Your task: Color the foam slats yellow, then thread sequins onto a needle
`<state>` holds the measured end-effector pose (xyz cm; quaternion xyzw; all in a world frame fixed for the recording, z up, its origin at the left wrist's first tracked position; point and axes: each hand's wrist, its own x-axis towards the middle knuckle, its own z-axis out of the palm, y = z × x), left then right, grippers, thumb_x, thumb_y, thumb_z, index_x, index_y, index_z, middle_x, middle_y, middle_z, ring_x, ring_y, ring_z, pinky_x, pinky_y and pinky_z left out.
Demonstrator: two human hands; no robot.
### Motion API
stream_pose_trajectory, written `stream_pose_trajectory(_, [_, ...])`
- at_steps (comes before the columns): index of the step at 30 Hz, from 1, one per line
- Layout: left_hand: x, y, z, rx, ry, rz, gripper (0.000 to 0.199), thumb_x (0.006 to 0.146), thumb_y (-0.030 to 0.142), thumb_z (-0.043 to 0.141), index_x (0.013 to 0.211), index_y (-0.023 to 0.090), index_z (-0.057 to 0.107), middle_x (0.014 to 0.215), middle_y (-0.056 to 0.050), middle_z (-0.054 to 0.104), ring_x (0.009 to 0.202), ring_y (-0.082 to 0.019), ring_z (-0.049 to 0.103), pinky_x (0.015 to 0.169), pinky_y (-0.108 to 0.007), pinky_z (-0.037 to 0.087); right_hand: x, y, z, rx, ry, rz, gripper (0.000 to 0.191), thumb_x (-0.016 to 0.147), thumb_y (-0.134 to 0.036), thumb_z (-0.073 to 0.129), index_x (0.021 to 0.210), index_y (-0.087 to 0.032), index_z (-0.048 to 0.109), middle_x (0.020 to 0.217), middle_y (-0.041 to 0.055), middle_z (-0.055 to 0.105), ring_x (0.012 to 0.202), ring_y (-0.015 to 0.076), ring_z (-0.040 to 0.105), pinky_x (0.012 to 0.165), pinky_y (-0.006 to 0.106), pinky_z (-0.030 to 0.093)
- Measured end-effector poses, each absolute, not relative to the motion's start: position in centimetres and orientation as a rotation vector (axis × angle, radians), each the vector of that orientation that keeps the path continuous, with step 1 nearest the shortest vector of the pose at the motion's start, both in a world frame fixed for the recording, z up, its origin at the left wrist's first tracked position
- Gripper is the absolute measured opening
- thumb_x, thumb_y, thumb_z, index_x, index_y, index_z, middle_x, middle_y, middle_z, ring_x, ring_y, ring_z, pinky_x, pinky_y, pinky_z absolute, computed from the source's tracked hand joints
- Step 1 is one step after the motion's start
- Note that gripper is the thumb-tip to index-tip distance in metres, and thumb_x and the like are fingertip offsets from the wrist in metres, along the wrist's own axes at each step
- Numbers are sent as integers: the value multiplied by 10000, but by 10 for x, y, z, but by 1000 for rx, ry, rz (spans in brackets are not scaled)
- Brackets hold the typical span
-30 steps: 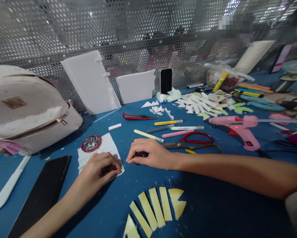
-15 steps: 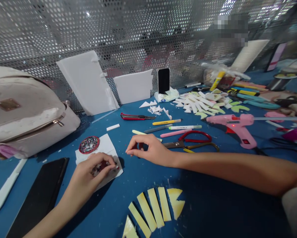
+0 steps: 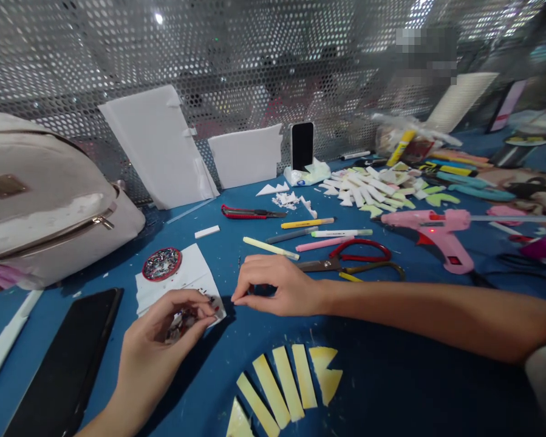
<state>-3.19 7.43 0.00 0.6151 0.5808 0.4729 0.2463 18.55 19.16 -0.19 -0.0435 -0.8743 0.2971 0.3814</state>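
Observation:
My left hand (image 3: 163,334) is curled over the near part of a white paper (image 3: 193,267), its thumb and fingertips pinched together on something too small to make out. Dark and shiny bits show beneath its palm. On the paper's far left part lies a round red-rimmed piece (image 3: 162,264) filled with glittery bits. To the right, my right hand (image 3: 277,286) has thumb and index fingertip pressed together; whatever is between them is too small to tell. Nearer to me, yellow strips (image 3: 269,388) and a notched yellow piece (image 3: 326,371) are laid in an arc.
Scissors (image 3: 325,265), markers (image 3: 307,223) and a red cutter (image 3: 252,212) lie beyond my hands. At the right are a pink glue gun (image 3: 436,230) and a heap of white pieces (image 3: 368,187). A black phone (image 3: 63,364) and a bag (image 3: 49,206) are left.
My left hand has moved slightly nearer to me and turned, showing more of the bits under it. My right hand has come a little lower, closer to the left fingertips.

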Motion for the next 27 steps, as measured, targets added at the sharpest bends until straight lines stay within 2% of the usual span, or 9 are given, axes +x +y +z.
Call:
stream_pose_trajectory(8, [-31, 71, 2, 1624, 1565, 1424, 170, 826, 284, 797, 956, 224, 705, 853, -14, 746, 832, -193, 728, 790, -288, 623, 186, 191, -2, -41, -2204, 756, 120, 972, -182, 633, 864, -148, 671, 820, 49, 714, 768, 138, 603, 754, 279, 495])
stream_pose_trajectory(18, [-31, 68, 1, 1644, 1564, 1439, 214, 802, 278, 819, 969, 235, 693, 816, -5, 757, 763, -203, 755, 757, -324, 663, 186, 191, -2, -65, -2227, 740, 124, 977, -195, 621, 866, -164, 667, 816, 47, 715, 762, 149, 594, 735, 288, 492])
stream_pose_trajectory(27, [-31, 67, 0, 1689, 1506, 1463, 233, 799, 196, 815, 991, 275, 710, 833, 51, 762, 773, -145, 742, 787, -237, 636, 185, 191, -2, -35, -2223, 739, 115, 968, -176, 634, 862, -152, 670, 807, 51, 713, 760, 147, 597, 735, 278, 490])
